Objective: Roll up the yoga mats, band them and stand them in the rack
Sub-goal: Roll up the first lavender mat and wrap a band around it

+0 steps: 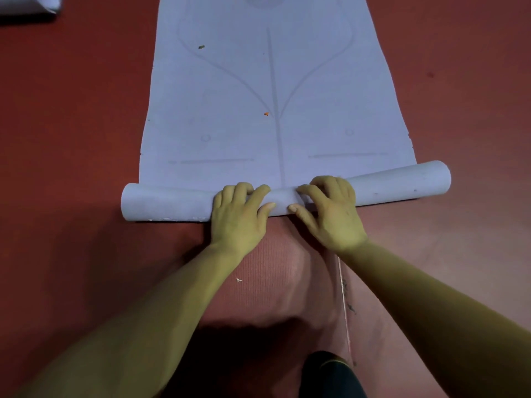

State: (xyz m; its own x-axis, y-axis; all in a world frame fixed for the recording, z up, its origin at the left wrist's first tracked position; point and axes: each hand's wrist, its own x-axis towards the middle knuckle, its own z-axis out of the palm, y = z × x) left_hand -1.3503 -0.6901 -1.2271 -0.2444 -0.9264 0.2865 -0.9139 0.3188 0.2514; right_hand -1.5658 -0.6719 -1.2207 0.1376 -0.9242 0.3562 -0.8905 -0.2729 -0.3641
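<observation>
Head, left hand [238,216], right hand [330,211] gripping matte mat [230,124] roll

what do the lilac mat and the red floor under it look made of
The lilac mat looks like soft matte foam or rubber: it rolls thick without creasing, lines pressed in. The red floor covering seems a matte ribbed mat; fine ridges show.

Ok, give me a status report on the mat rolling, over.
Left hand and right hand grip the roll at centre. Mat mostly flat. Orange scrap, dark scrap ahead on it.
</observation>
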